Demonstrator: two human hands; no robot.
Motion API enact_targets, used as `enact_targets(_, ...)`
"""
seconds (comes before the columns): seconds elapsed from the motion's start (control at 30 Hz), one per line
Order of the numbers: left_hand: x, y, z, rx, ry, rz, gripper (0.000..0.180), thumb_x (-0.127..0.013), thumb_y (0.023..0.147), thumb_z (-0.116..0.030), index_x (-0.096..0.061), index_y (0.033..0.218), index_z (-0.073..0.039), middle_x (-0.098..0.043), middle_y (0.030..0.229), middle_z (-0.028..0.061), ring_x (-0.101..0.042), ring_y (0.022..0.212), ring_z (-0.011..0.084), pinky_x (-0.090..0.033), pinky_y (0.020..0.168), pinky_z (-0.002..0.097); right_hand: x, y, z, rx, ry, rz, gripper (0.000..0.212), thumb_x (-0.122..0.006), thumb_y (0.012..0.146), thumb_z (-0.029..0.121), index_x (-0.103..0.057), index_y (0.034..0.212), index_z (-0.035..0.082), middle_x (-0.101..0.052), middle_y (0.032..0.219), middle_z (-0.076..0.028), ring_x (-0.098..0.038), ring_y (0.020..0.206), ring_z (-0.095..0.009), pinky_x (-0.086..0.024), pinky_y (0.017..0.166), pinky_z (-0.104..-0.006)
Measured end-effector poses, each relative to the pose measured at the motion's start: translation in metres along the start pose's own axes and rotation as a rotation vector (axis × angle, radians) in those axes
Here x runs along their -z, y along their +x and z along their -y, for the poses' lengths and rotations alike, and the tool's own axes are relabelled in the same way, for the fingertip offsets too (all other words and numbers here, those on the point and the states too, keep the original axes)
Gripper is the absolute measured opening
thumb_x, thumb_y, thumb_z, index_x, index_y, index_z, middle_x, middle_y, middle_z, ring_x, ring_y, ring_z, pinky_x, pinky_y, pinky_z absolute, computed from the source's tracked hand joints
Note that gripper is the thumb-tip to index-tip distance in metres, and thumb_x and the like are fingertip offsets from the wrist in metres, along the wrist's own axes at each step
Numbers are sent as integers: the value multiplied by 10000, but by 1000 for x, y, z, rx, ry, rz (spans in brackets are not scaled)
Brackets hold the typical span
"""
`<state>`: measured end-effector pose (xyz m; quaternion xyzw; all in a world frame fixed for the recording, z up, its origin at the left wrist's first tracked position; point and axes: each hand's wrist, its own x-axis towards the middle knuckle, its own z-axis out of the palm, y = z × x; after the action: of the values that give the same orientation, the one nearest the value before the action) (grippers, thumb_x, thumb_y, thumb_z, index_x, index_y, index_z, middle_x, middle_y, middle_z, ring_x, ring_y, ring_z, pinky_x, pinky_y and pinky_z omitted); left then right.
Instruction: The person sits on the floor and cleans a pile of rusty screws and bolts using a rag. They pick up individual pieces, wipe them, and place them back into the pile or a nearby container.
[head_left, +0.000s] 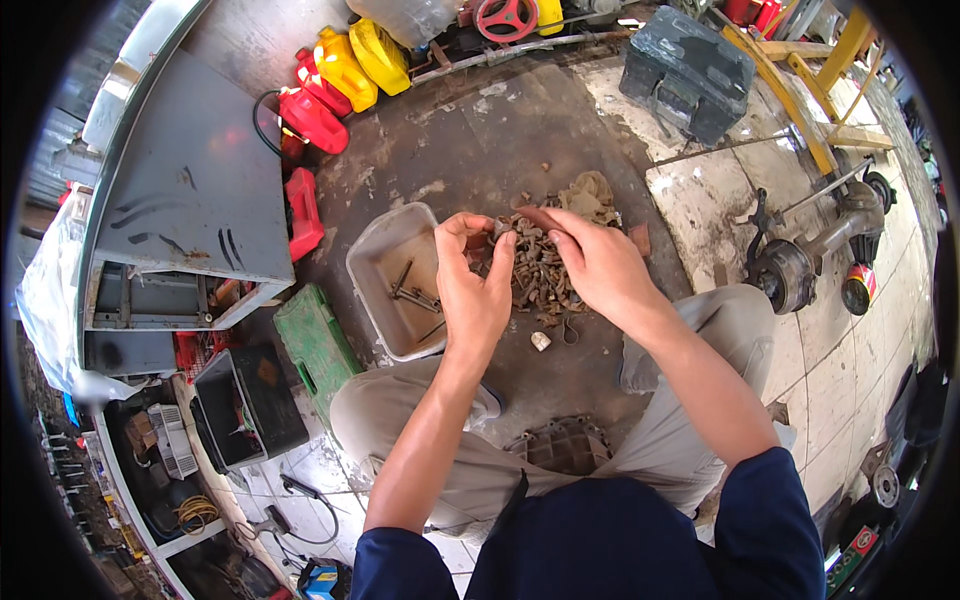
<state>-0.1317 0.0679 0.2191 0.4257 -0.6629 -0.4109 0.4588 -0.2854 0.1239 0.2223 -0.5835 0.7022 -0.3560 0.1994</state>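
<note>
My left hand is closed, pinching a small, dark, rusty metal part between thumb and fingers. Facing it, my right hand grips a thin, reddish-brown flat piece, its end close to the metal part; I cannot tell whether they touch. Below both hands lies a heap of rusty bolts and small metal parts, partly hidden by them. To the left, a grey plastic basin holds several long bolts. A crumpled tan cloth rests at the heap's far side, and a small white piece lies nearer.
A green case lies beside the basin, before a grey metal cabinet. Red and yellow jerry cans stand at the far left. At the right are a black toolbox, a yellow wooden frame and a greasy axle assembly.
</note>
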Motion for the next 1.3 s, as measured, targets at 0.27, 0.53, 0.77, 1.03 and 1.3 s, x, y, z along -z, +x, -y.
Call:
enact_targets(0.27, 14, 15, 48, 240, 90, -55, 353, -609, 894, -45, -475, 1221, -29, -602, 1010, 115, -585, 850, 162, -489, 737, 294, 47, 12, 6, -215, -125, 50, 446, -520, 956, 183, -436, 1394, 195, -645, 1040, -230, -627, 911, -415, -491, 771, -445)
enact_targets(0.53, 33, 24, 55, 269, 285, -289, 407, -592, 904, -108, -456, 1283, -50, -474, 1227, 163, -486, 1156, 283, -424, 948, 396, 61, 20, -22, -71, 71, -93, 353, -457, 963, 84, -554, 1292, 168, -616, 1212, -121, -591, 1083, -348, -474, 897, -389)
enact_targets(0.77, 28, 26, 31, 21, 96, -86, 309, -594, 895, -90, -529, 1189, -21, -546, 1120, 155, -548, 1059, 293, -431, 925, 387, 34, 24, -44, -170, 22, 92, 332, -417, 950, 23, -626, 1189, 123, -609, 1242, -96, -593, 1119, -283, -465, 928, -338)
enact_targets(1.03, 23, 21, 12, -266, 509, 451, 271, -618, 884, -183, -579, 1106, -32, -603, 1078, 160, -584, 1023, 338, -453, 879, 416, -54, 31, -169, -541, -241, -111, 267, -568, 880, 183, -674, 1121, 139, -625, 1170, -161, -598, 1061, -333, -470, 909, -402)
enact_targets(1.3, 32, -4, 14, -178, 761, 856, 381, -611, 880, -277, -549, 1172, -40, -610, 1051, 137, -604, 991, 311, -457, 871, 416, -98, -38, -242, -811, -641, 230, 299, -609, 847, 181, -615, 1116, 51, -518, 1260, -147, -475, 1189, -370, -437, 935, -508)
